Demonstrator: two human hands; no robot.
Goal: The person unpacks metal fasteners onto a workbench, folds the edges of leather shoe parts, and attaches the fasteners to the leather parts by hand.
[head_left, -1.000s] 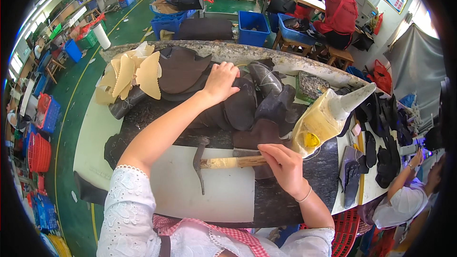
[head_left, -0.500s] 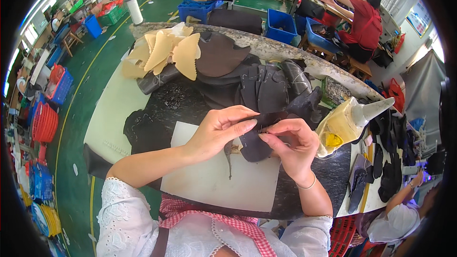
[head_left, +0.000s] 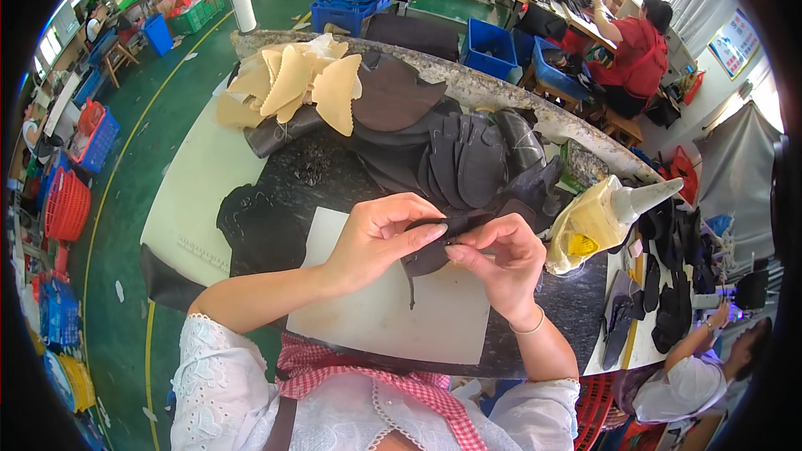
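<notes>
Baskets [head_left: 67,205] of red plastic mesh stand on the green floor [head_left: 159,117], far left of the pale cutting board [head_left: 393,305] that lies at the near edge of the dark tabletop [head_left: 284,179]. Left of the board, on the tabletop, rests a black cut piece of leather [head_left: 255,230], and beyond that, toward the far left corner, a heap of tan scalloped leather pieces [head_left: 292,88] sits beside a brown leather piece [head_left: 393,96].

Above the board both hands meet on one thing — a small dark leather piece [head_left: 434,246] held just over the board's far right part. The left hand [head_left: 380,234] comes in from the lower left, its fingers curled narrow, thumb and fingertips pinching the upper left edge of the piece. The right hand [head_left: 501,263], a thin bracelet at its wrist, is closed the same way on the piece's right edge, thumb and forefinger pressed together on it. The piece hangs between the two pinches, its lower tip trailing down to the board.

Behind the hands, farther from the board, a fan of dark grey leather cut pieces [head_left: 472,159] overlaps in a pile. Right of the board stands a yellowish glue bottle [head_left: 597,217] with a white cone nozzle, tilted to the right. Farther right, black shoe parts [head_left: 660,284] lie on a lighter surface — another person's hand [head_left: 718,317] reaches toward them from the lower right. At the far upper right, well away from the board, a person in a red top [head_left: 639,54] sits at another bench.
</notes>
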